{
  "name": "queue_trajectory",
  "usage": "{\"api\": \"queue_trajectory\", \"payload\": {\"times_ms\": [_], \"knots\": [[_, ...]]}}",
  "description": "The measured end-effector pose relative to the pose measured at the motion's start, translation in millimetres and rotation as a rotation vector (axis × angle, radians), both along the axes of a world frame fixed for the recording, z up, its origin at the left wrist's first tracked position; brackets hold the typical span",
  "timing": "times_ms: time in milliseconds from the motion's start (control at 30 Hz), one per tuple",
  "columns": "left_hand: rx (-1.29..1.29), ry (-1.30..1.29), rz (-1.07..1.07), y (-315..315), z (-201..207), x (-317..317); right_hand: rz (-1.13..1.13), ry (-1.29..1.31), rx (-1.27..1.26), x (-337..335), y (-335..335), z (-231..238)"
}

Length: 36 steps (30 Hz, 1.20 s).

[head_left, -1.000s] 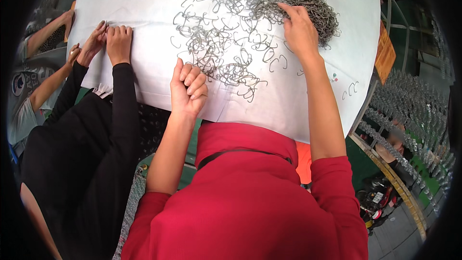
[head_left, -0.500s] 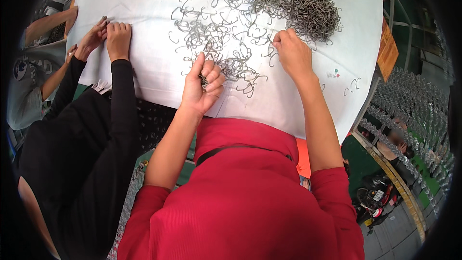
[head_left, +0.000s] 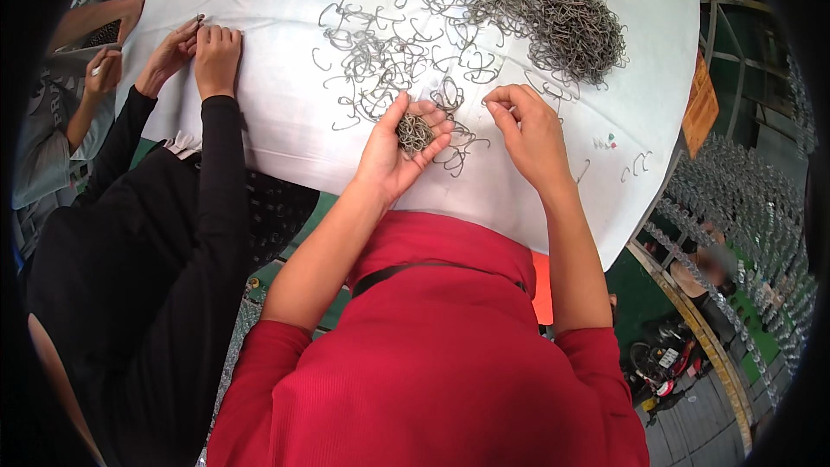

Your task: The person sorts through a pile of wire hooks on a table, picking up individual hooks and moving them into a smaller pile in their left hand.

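Grey bent metal hooks (head_left: 406,43) lie scattered over a white sheet (head_left: 277,78) on a round table, with a dense heap of hooks (head_left: 571,26) at the far right. My left hand (head_left: 399,145) is cupped palm-up and closed around a small bunch of hooks (head_left: 415,131). My right hand (head_left: 529,131) hovers just to the right of it, thumb and forefinger pinching a single thin hook (head_left: 489,107). Both hands are near the table's front edge.
A person in black sleeves (head_left: 216,164) works at the left, both hands (head_left: 194,52) on the sheet's edge. Another person's hands (head_left: 108,69) show at the far left. Racks of metal parts (head_left: 743,216) stand to the right, below a metal rail.
My right hand has drawn back from the dense heap toward the front edge. My left hand has moved forward and opened upward with a bunch of hooks in it.
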<state>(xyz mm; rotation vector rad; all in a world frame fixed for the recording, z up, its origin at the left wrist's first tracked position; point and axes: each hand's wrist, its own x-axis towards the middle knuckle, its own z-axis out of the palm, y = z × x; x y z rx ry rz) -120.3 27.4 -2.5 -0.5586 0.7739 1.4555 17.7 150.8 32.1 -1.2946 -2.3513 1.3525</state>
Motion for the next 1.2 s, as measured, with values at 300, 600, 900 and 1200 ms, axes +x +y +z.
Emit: {"api": "queue_trajectory", "payload": {"times_ms": [300,600,900,1200], "knots": [[0.224,-0.145,0.082,-13.2,-6.1,-22.2,-0.014,-0.174,0.293,-4.2,20.7,-29.8],[0.233,-0.1,0.044,-26.1,0.1,-28.5,0.014,-0.236,0.266,13.7,27.9,-26.7],[0.255,-0.096,0.053,-28.8,5.3,-36.4,0.102,-0.235,0.232,7.3,27.2,-24.2],[0.278,-0.089,0.076,-32.5,2.9,-37.5,-0.084,-0.127,0.062,23.4,41.9,-23.9]]}}
